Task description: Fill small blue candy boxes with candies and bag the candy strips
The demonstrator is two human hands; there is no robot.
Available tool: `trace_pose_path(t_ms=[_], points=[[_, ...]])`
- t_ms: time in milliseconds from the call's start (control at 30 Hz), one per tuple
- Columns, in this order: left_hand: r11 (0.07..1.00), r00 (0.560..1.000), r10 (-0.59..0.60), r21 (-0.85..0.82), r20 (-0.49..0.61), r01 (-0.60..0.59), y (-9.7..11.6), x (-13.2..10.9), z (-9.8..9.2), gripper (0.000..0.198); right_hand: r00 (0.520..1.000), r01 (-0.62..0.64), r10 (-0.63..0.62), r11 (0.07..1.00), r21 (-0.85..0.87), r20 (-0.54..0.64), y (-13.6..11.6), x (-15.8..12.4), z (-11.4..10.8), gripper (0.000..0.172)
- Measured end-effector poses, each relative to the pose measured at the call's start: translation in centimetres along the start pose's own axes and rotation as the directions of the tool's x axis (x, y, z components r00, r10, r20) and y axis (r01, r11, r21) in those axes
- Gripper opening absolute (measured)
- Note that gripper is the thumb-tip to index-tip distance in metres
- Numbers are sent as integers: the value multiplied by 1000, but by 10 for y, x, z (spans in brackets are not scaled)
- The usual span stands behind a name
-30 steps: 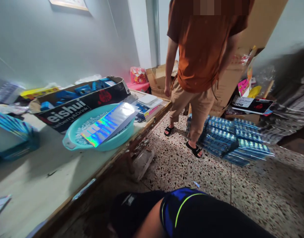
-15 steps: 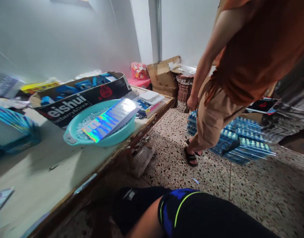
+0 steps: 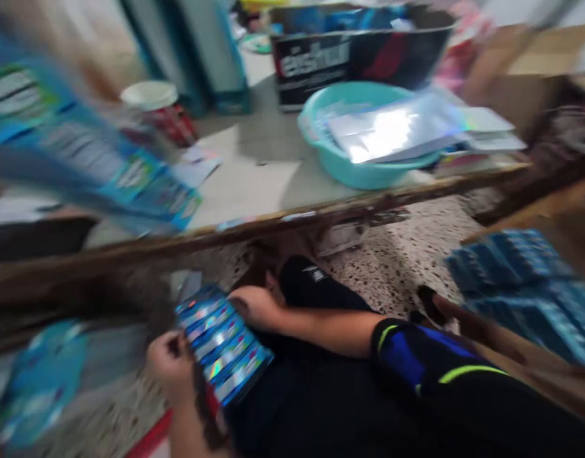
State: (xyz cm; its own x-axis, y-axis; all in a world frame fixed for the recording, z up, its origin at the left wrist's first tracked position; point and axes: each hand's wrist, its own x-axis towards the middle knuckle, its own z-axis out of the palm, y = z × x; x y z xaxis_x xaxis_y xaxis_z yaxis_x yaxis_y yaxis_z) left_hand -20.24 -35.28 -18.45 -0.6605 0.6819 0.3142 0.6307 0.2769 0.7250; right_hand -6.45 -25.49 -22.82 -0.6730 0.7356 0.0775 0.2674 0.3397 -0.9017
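Pale table with worn wooden edge (image 3: 254, 184), round teal plastic basin (image 3: 330, 162) on it, stack of blue holographic card packs (image 3: 223, 346) below the table edge, left hand (image 3: 168, 366) clamped on its left side, right hand (image 3: 257, 306) touching its far end, grip lost in blur.

Held card stack (image 3: 223, 346) blurred; print unreadable.

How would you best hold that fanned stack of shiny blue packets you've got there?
Probably by its two opposite edges, one hand from each side: the packets are flat, glossy and overlapping, so squeezing inward keeps them together. The left hand and right hand flank them so.
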Motion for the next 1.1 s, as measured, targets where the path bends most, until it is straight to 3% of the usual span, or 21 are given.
trace_pose_path(t_ms=[67, 133, 300, 467, 533, 700, 833, 1000, 1100], points=[[996, 998, -17, 85, -56, 22, -27, -22, -21, 48, 998, 57, -57, 998, 33, -2, -2, -9, 0, 19], [991, 997, -23, 134, -70, 32, -40, -39, -28, 48, 993, 122, -121, 991, 59, -7, -3, -17, 2, 20], [990, 971, 3, 140, -241, 31, -41, -68, -26, 44, 961, 276, -276, 958, 76, -7, -8, -34, 9, 21], [987, 953, -2, 154, -303, 51, -46, -81, -24, 41, 964, 266, -267, 963, 36, 18, -8, -39, 10, 21], [989, 954, -12, 135, -299, 55, -48, -79, -24, 37, 970, 243, -243, 970, 19, 29, -7, -36, 11, 21], [994, 993, 12, 114, -122, 1, -53, -53, -23, 28, 986, 154, -153, 988, -10, 71, 0, -21, 16, 19], [992, 988, 84, 99, -126, -72, -54, -28, -22, 22, 995, 85, -84, 996, -17, 55, 4, -9, 17, 20], [999, 999, -15, 34, -42, 17, -43, -14, -29, 16, 997, 81, -81, 997, -2, -15, 1, -3, 15, 19], [997, 1000, -6, 82, -23, 8, -31, -13, -34, 14, 996, 77, -76, 997, 12, -48, -3, -4, 13, 21]])
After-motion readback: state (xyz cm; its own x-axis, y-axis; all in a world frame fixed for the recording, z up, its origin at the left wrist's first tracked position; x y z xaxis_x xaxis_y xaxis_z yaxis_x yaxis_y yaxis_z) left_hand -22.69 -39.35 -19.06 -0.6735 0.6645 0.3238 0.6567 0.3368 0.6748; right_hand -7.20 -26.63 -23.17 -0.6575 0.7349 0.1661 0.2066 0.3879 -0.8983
